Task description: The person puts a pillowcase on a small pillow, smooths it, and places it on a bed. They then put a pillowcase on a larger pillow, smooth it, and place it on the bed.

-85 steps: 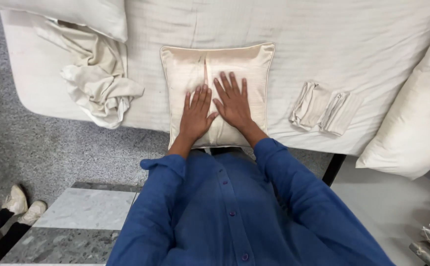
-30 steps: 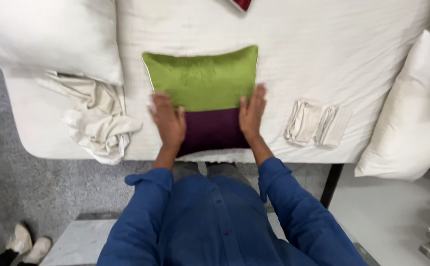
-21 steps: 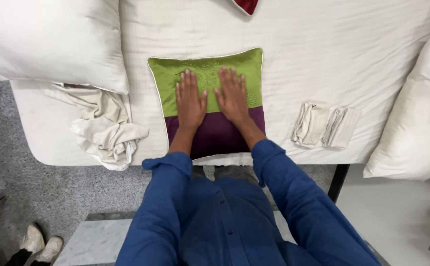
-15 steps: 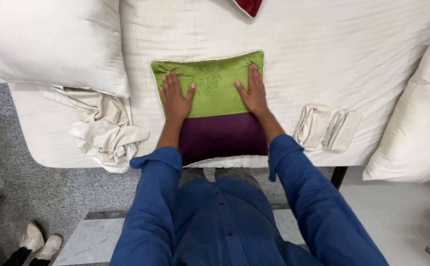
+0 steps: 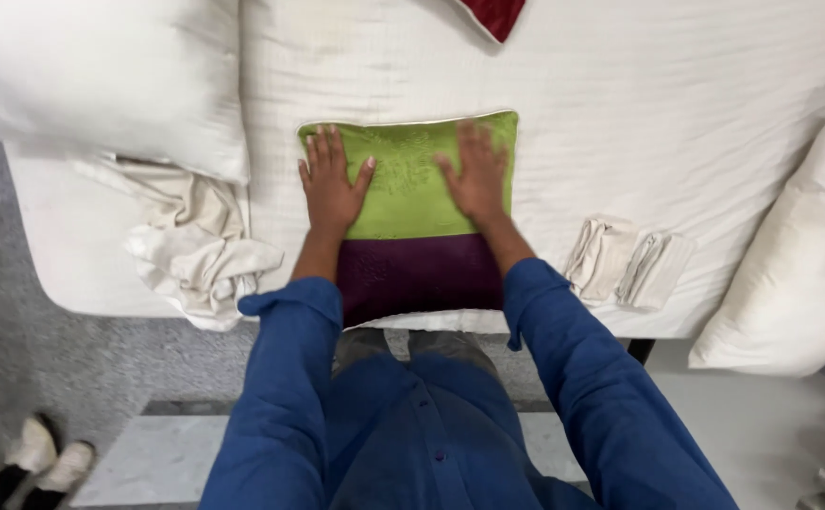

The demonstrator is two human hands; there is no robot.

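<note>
Cushion [image 5: 410, 212], green and purple, lies flat on bed [image 5: 677, 123]. Left hand [image 5: 330, 182] at 9 o'clock, right hand [image 5: 474, 170] at 3 o'clock, fingers spread wide, pressing, holding nothing.

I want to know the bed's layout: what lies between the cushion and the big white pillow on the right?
In the head view, two folded cream cloths lie side by side on the sheet, between the cushion and the pillow.

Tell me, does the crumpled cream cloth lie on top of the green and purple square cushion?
No, the crumpled cream cloth lies left of the green and purple square cushion, apart from it.
</note>
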